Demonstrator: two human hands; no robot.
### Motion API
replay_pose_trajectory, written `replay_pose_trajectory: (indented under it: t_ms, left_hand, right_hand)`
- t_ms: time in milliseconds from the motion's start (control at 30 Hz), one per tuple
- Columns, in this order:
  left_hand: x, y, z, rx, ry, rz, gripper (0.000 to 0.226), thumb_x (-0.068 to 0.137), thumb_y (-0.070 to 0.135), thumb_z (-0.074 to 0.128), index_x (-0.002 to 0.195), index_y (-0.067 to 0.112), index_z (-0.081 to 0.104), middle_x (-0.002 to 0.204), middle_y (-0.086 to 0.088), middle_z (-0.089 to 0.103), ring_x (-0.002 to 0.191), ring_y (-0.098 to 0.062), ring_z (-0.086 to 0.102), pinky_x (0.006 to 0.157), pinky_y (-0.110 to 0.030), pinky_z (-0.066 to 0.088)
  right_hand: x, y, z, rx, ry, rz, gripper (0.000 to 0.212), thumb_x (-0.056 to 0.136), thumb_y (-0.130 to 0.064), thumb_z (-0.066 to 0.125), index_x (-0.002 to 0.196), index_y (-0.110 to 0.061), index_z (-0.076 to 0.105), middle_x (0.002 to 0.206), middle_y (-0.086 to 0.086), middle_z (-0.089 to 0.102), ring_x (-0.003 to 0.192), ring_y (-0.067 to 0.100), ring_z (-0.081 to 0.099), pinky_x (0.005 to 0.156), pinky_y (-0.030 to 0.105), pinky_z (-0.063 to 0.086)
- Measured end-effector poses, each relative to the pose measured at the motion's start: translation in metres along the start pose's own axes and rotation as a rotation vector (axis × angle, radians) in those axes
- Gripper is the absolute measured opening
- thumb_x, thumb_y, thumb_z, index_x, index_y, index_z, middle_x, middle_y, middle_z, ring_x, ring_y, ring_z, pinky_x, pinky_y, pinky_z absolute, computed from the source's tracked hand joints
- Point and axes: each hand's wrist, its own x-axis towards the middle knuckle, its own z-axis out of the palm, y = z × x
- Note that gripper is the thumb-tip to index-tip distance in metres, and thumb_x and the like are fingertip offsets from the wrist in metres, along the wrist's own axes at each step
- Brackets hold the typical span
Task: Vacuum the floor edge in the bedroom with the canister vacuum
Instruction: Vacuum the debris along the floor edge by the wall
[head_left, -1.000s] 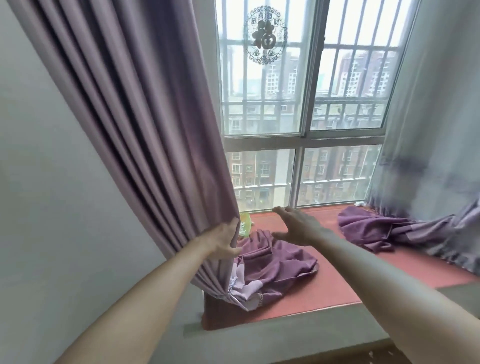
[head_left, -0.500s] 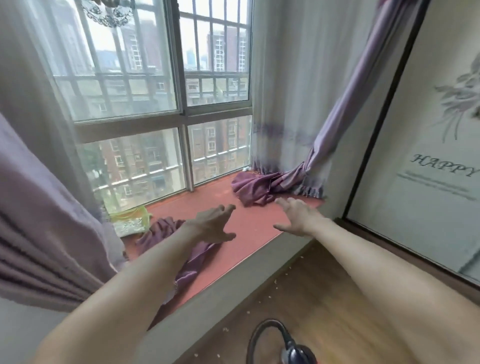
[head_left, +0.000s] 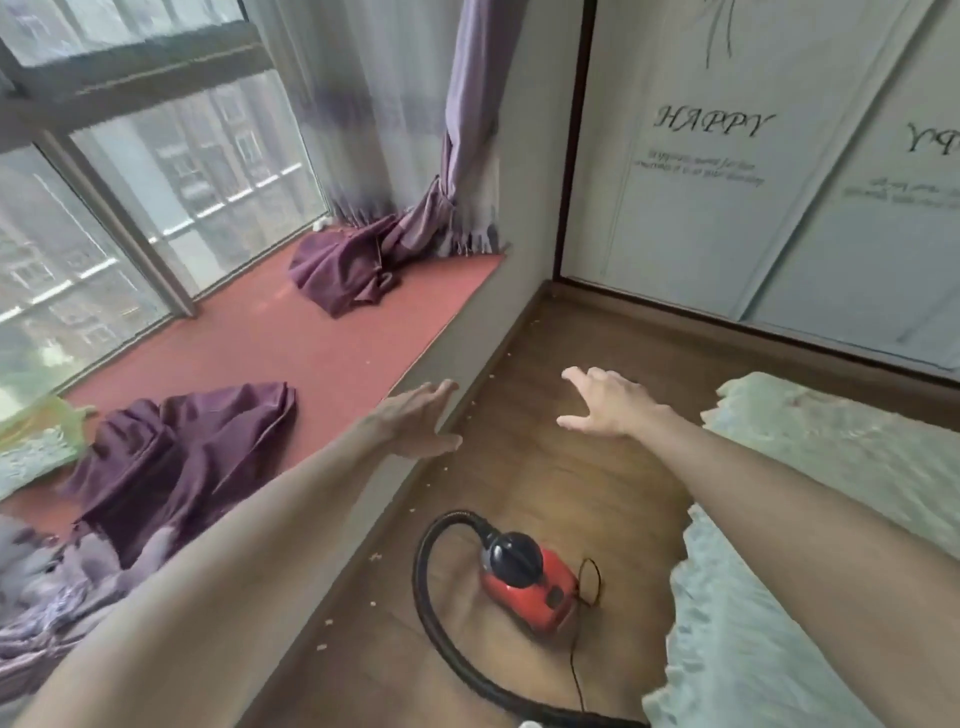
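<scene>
A red and black canister vacuum (head_left: 530, 579) sits on the wooden floor (head_left: 571, 488), low in the middle of the head view. Its black hose (head_left: 431, 608) loops left and runs down out of frame. Small pale crumbs (head_left: 374, 557) lie along the floor edge under the window ledge. My left hand (head_left: 415, 423) hovers with straight fingers over the ledge's front edge, holding nothing. My right hand (head_left: 605, 402) is spread in the air above the floor, also holding nothing, well above and beyond the vacuum.
A red window seat (head_left: 332, 338) carries bunched purple curtains (head_left: 176, 457) and a green item (head_left: 36, 436) at left. A bed with pale ruffled bedding (head_left: 779, 571) borders the floor on the right. White wardrobe doors (head_left: 727, 182) close the far end.
My view has swung right and down from the window to the floor. My left hand let go of the curtain, both hands now reach forward with nothing in them, and the vacuum has come fully into sight.
</scene>
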Motion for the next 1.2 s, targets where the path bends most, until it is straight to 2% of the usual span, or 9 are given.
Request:
replay_pose_trajectory:
  t_ms: [200,333,467,633,800,933,1067,1200]
  left_hand:
    - [0.060,0.031,0.081,-0.003,-0.154,0.035,0.082,0.086,0.054,0.058,0.151,0.018,0.024,0.135,-0.011,0.051,0.123,-0.032,0.055,0.098,-0.047,0.049]
    - [0.088,0.046,0.140,-0.014,-0.271,0.042,0.077,0.088,0.051,0.061,0.148,0.016,0.027,0.126,-0.010,0.053,0.117,-0.033,0.058,0.095,-0.046,0.049]
    - [0.108,0.062,0.201,-0.030,-0.386,0.058,0.072,0.089,0.046,0.061,0.146,0.015,0.031,0.130,-0.012,0.054,0.117,-0.036,0.058,0.093,-0.045,0.049]
    - [0.122,0.065,0.282,-0.006,-0.538,0.115,0.073,0.088,0.043,0.059,0.147,0.013,0.027,0.133,-0.015,0.052,0.123,-0.037,0.055,0.099,-0.048,0.047]
    - [0.134,0.057,0.352,0.041,-0.683,0.165,0.071,0.091,0.047,0.060,0.145,0.014,0.027,0.128,-0.014,0.053,0.119,-0.036,0.056,0.097,-0.046,0.047]
    - [0.144,0.042,0.389,0.035,-0.753,0.185,0.076,0.090,0.049,0.058,0.148,0.014,0.024,0.136,-0.012,0.050,0.124,-0.033,0.054,0.099,-0.046,0.046]
    - [0.155,0.025,0.419,0.021,-0.794,0.205,0.074,0.090,0.050,0.058,0.146,0.015,0.025,0.128,-0.010,0.052,0.115,-0.032,0.057,0.095,-0.047,0.048]
    - [0.166,0.008,0.454,0.047,-0.841,0.247,0.072,0.091,0.048,0.058,0.146,0.017,0.025,0.124,-0.008,0.053,0.110,-0.031,0.058,0.093,-0.046,0.049]
  right_hand:
    - [0.002,0.084,0.085,0.115,-0.145,0.143,0.072,0.090,-0.057,0.060,0.146,-0.021,0.033,0.132,0.011,0.052,0.125,0.033,0.049,0.098,0.050,0.048]
    - [-0.008,0.118,0.147,0.187,-0.247,0.213,0.072,0.093,-0.053,0.059,0.149,-0.018,0.031,0.138,0.013,0.049,0.128,0.034,0.048,0.098,0.042,0.045]
    - [-0.022,0.135,0.218,0.256,-0.347,0.272,0.071,0.093,-0.053,0.058,0.149,-0.017,0.030,0.141,0.014,0.048,0.129,0.033,0.048,0.096,0.042,0.045]
    - [-0.037,0.133,0.304,0.360,-0.467,0.331,0.069,0.095,-0.050,0.058,0.148,-0.016,0.031,0.141,0.015,0.048,0.129,0.033,0.048,0.096,0.040,0.044]
    - [-0.048,0.117,0.380,0.509,-0.547,0.424,0.068,0.095,-0.049,0.059,0.148,-0.017,0.031,0.142,0.014,0.048,0.126,0.032,0.050,0.094,0.041,0.048]
    - [-0.054,0.104,0.426,0.642,-0.560,0.559,0.070,0.094,-0.052,0.058,0.149,-0.020,0.030,0.144,0.013,0.047,0.127,0.033,0.050,0.095,0.043,0.048]
    - [-0.056,0.092,0.464,0.755,-0.553,0.682,0.070,0.092,-0.055,0.059,0.147,-0.021,0.032,0.138,0.013,0.051,0.125,0.030,0.053,0.099,0.046,0.048]
    - [-0.056,0.077,0.502,0.795,-0.548,0.764,0.066,0.092,-0.055,0.058,0.145,-0.021,0.035,0.127,0.009,0.055,0.119,0.028,0.055,0.097,0.046,0.049]
